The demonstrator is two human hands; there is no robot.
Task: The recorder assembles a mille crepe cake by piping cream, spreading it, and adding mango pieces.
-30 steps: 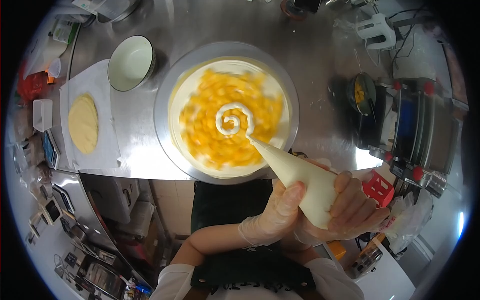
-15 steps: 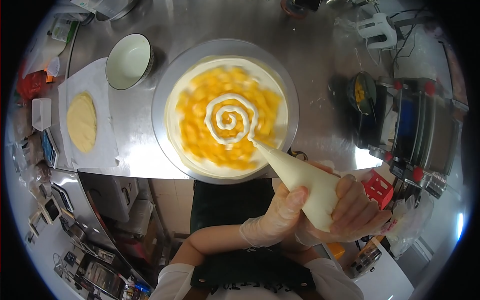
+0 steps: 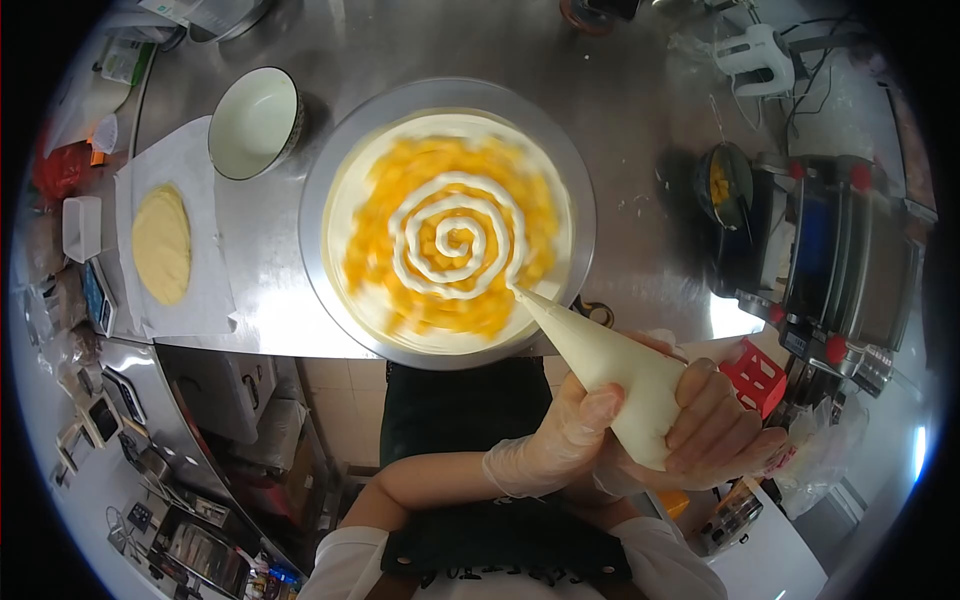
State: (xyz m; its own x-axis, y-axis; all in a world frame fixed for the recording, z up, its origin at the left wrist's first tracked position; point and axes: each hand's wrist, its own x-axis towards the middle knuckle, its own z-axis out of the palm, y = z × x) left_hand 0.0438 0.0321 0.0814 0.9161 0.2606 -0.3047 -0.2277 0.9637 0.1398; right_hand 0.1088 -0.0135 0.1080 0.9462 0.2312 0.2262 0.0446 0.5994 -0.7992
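My gloved left hand point(image 3: 560, 435) is closed round the lower side of a piping bag point(image 3: 590, 350) filled with white cream, its thumb lying across the front. Wrapped round the bag's wide end are the fingers of my gloved right hand point(image 3: 715, 430). The bag tilts toward the upper left, its tip at the outer end of a white cream spiral point(image 3: 403, 268). That spiral lies on diced yellow fruit point(image 3: 375, 200), smeared by motion, over a round cream-covered cake layer point(image 3: 345, 185). Under the layer is a round metal turntable point(image 3: 313, 205).
Left of the turntable are a white bowl point(image 3: 250, 135) and a pale yellow round point(image 3: 161, 245) on white paper point(image 3: 205, 300). Scissors handles point(image 3: 597, 312) show beside the turntable's right edge. Farther right are a dark bowl with yellow pieces point(image 3: 722, 185) and a white hand mixer point(image 3: 755, 62).
The cream spiral has gained roughly another turn and is wider. The fruit and cake have rotated. The bag's tip has shifted slightly right and nearer me, with both hands still on the bag.
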